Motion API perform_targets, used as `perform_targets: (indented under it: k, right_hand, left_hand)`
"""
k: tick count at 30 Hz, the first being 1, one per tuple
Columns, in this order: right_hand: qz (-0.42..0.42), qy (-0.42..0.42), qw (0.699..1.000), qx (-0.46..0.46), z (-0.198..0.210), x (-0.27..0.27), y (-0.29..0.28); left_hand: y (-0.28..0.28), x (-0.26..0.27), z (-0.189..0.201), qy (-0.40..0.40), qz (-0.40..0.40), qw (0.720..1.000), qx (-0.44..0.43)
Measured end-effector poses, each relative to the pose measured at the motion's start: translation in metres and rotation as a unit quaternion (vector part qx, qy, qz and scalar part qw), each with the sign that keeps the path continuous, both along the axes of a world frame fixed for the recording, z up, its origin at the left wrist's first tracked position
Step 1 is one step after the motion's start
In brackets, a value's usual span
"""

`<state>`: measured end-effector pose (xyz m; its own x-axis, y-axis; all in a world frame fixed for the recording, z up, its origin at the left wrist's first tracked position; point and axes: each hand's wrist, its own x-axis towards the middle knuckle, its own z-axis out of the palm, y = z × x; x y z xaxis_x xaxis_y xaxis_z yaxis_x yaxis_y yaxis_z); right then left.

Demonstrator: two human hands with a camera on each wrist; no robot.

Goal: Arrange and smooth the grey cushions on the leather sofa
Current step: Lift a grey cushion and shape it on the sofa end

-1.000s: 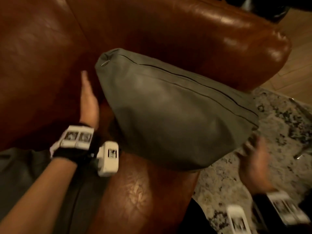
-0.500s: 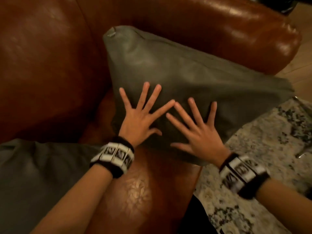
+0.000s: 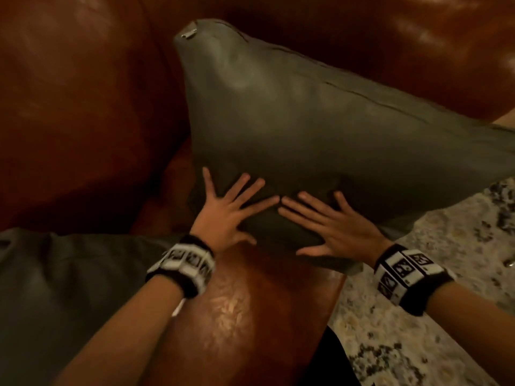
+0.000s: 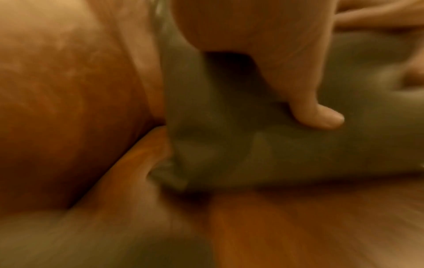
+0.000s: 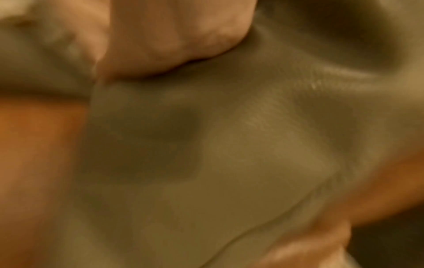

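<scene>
Both hands lay flat with fingers spread, the left hand [image 3: 223, 215] and right hand [image 3: 337, 232] pressing the near lower edge of a grey cushion [image 3: 320, 129]. Beyond them it leaned into the leather sofa [image 3: 83, 107] corner. It dented softly, so it probably handled light and floppy, best taken by its side edges.

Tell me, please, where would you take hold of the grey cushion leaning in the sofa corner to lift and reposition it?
Judging by its pose, grip the grey cushion by its two upper corners, from the front and above: the zipper-pull corner stands free. Both hands, left hand and right hand, only press flat on its lower face, where nothing offers a grip.
</scene>
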<state>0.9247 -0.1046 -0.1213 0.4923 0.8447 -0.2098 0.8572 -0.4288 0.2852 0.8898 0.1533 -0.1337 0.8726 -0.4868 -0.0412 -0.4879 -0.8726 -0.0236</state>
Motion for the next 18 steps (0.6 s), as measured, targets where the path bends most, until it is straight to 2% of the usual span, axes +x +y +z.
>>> perform_targets:
  k: [3,5,7,9,14,16,17,18]
  right_hand:
    - [-0.014,0.04,0.999,-0.001,-0.014,0.007,0.003]
    - [-0.017,0.051,0.998,0.022,-0.013,0.009,0.008]
    - [-0.012,0.014,0.999,0.05,-0.006,0.003,0.004]
    - [-0.022,0.0,0.999,0.044,-0.002,0.003,0.002]
    - [-0.033,0.066,0.997,0.036,-0.008,0.013,0.014]
    - [-0.037,0.061,0.994,0.083,0.004,0.003,0.011]
    - [-0.041,0.057,0.989,0.132,0.014,-0.01,0.008]
    - [-0.055,0.066,0.975,0.205,0.025,-0.026,0.003]
  left_hand:
    - [-0.001,0.021,-0.009,0.056,0.014,0.998,0.026]
    - [-0.001,0.02,-0.01,0.025,0.02,0.999,0.019]
    - [-0.003,0.015,-0.008,-0.003,0.014,1.0,-0.013]
    - [-0.004,0.023,-0.009,-0.025,0.001,1.0,-0.01]
    - [0.002,0.018,-0.022,-0.006,0.034,0.999,0.005]
    - [0.003,0.0,-0.021,-0.049,0.03,0.997,-0.046]
    - [0.005,-0.009,-0.017,-0.085,0.056,0.991,-0.091]
    - [0.006,-0.013,-0.007,-0.104,0.121,0.975,-0.156]
